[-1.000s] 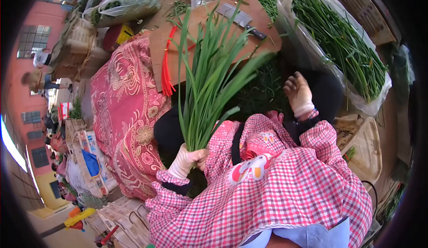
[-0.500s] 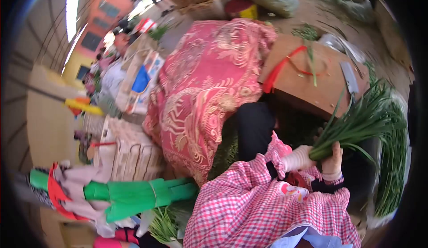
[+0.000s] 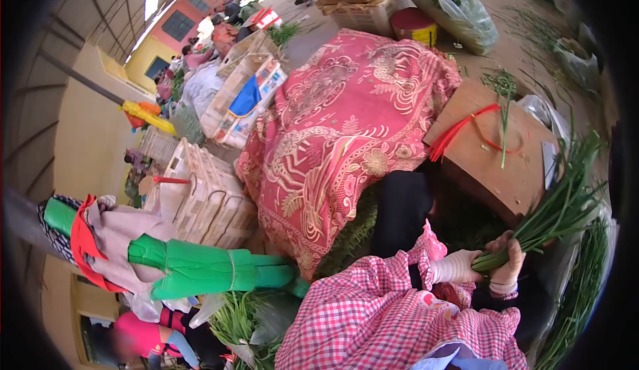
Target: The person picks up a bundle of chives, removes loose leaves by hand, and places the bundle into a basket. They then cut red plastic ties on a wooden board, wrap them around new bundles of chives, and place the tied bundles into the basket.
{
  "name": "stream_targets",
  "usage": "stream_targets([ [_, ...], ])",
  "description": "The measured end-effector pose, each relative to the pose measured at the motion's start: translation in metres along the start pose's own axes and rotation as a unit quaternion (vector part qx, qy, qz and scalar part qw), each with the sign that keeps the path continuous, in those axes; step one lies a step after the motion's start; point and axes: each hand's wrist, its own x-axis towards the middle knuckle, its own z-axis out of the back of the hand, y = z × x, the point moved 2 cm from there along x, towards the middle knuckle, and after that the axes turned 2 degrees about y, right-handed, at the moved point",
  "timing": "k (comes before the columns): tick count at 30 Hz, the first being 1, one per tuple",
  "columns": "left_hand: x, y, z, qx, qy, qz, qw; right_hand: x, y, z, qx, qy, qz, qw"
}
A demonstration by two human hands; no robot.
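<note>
A bunch of long green chives is held between my two hands, its leaves fanning out to the upper right. My left hand, wrapped in pale cloth at the wrist, grips the stem end. My right hand closes round the same bunch from the other side. Just beyond them stands a wooden board with red ties lying across it. A flat metal blade rests at the board's right edge. More long chives lie on plastic at my right.
A red patterned cloth covers a large pile ahead. Plastic crates stand to the left, near a green-wrapped post. Bagged greens and a round red-and-yellow tub are farther off. Another person appears at lower left.
The view has swung, so the surroundings appear shifted to the right. Both hands still hold the chives, which now point more steeply upward.
</note>
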Motion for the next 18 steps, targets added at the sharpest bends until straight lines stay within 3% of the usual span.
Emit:
stream_targets([
  [3,-0.008,0.011,0.006,0.042,-0.054,0.016,0.998,0.014,0.020,0.002,-0.023,-0.007,0.071,0.997],
  [5,-0.011,0.025,0.005,-0.064,-0.012,0.104,0.992,0.026,0.025,0.026,-0.002,-0.029,0.071,0.997],
  [7,-0.009,0.044,0.002,-0.089,0.007,0.110,0.990,0.039,0.032,0.052,0.026,0.025,0.061,0.998],
  [10,-0.006,0.051,0.004,-0.119,0.033,0.113,0.986,0.042,0.045,0.041,0.035,-0.027,0.070,0.997],
  [13,0.006,0.060,0.005,-0.162,0.030,0.134,0.977,0.042,0.041,0.041,0.048,-0.003,0.085,0.995],
  [14,0.011,0.069,0.003,-0.191,0.025,0.129,0.973,0.040,0.037,0.038,0.062,-0.054,0.066,0.994],
  [16,0.014,0.081,0.003,-0.156,-0.011,0.060,0.986,0.030,0.038,0.027,0.064,-0.122,0.041,0.990],
  [17,0.002,0.046,0.026,-0.081,0.027,0.035,0.996,0.028,0.040,0.025,0.086,-0.113,0.032,0.989],
  [18,0.006,0.054,0.026,-0.066,-0.002,0.067,0.996,0.027,0.043,0.025,0.082,-0.083,0.032,0.993],
])
